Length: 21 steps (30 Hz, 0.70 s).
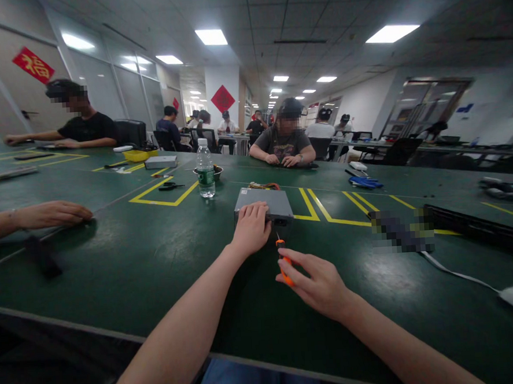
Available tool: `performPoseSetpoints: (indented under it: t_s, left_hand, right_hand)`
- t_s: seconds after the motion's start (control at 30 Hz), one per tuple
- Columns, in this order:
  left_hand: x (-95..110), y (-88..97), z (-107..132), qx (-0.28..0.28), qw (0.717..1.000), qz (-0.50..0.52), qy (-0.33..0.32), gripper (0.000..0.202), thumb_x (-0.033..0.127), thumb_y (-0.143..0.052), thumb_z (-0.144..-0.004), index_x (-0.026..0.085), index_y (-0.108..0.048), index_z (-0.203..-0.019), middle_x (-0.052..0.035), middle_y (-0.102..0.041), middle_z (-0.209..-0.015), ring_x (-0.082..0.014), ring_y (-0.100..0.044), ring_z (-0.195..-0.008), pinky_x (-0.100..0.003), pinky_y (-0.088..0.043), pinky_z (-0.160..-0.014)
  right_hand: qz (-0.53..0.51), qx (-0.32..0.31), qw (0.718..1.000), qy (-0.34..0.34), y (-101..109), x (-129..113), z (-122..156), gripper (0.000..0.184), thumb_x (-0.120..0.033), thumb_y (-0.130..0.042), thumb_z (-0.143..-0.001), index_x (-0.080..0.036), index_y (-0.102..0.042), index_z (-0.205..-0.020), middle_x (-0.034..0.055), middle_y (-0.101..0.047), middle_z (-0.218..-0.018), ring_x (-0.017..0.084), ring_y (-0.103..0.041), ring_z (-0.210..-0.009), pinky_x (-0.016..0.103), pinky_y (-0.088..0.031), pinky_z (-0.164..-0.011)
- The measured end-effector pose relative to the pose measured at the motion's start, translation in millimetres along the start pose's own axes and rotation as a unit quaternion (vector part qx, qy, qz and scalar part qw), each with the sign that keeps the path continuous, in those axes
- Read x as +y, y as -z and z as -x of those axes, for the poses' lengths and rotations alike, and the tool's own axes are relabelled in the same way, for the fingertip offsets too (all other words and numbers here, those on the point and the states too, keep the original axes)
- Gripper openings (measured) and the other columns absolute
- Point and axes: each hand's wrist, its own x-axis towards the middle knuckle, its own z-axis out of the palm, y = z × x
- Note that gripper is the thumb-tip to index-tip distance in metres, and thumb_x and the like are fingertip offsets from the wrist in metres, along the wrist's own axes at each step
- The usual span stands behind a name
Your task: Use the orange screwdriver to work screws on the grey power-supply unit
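A grey metal computer power supply (263, 202) lies on the green table, with a bundle of coloured wires (265, 186) at its far side. My left hand (252, 227) grips its near left part, fingers bent over the top and thumb by the front face. Between the fingers and thumb of my right hand (316, 278) is a screwdriver (283, 264) with an orange and black handle. Its thin tip points up toward the front face, just below the socket. Whether the tip touches the casing, I cannot tell.
A water bottle (205, 169) stands beside a bowl (217, 172) behind the power supply. A black strip (480, 227) and a white cable (457, 274) lie at right, blue gloves (364, 182) farther back. Another person's hand (53, 215) rests at left; a person (282, 135) sits opposite.
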Motion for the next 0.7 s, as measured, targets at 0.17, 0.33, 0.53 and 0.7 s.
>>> performPoseSetpoints:
  t_s: [0.17,0.33,0.53,0.7]
  left_hand:
    - [-0.2,-1.2,0.1,0.003,1.0,-0.001,0.001,0.03,0.022,-0.049,-0.081,0.017,-0.048,-0.11,-0.0081,-0.052,-0.123,-0.0224,-0.043,-0.116,-0.039,-0.029,-0.1]
    - [-0.2,-0.5,-0.4,-0.001,1.0,-0.002,0.002,0.03,0.022,-0.048,-0.081,0.017,-0.048,-0.11,-0.0091,-0.052,-0.125,-0.0233,-0.044,-0.116,-0.041,-0.03,-0.099]
    - [0.1,-0.6,0.1,-0.001,1.0,-0.001,0.004,0.031,0.023,-0.048,-0.081,0.017,-0.048,-0.111,-0.0091,-0.052,-0.124,-0.023,-0.043,-0.117,-0.04,-0.029,-0.1]
    - [0.4,0.1,0.3,0.006,1.0,0.002,0.001,0.03,0.022,-0.049,-0.08,0.017,-0.049,-0.109,-0.0086,-0.052,-0.123,-0.0232,-0.044,-0.116,-0.04,-0.03,-0.099]
  right_hand:
    - [-0.02,0.045,0.998,-0.05,-1.8,5.9,6.0,0.022,-0.024,-0.058,-0.083,-0.016,-0.046,-0.1,0.0163,-0.062,-0.104,0.019,-0.064,-0.083,0.028,-0.055,-0.064]
    - [-0.008,-0.028,1.0,-0.006,2.4,1.1,2.0,0.029,-0.013,-0.045,-0.087,-0.018,-0.045,-0.115,0.0186,-0.052,-0.119,0.021,-0.06,-0.099,0.029,-0.054,-0.072]
    - [0.021,0.033,0.999,-0.006,1.1,3.4,-0.3,0.018,-0.02,-0.055,-0.084,-0.018,-0.048,-0.101,0.0143,-0.062,-0.104,0.016,-0.064,-0.079,0.027,-0.053,-0.064]
    - [-0.005,0.002,1.0,-0.017,-3.4,3.2,1.6,0.015,-0.019,-0.049,-0.087,-0.018,-0.048,-0.101,0.0154,-0.061,-0.107,0.018,-0.064,-0.084,0.027,-0.054,-0.066]
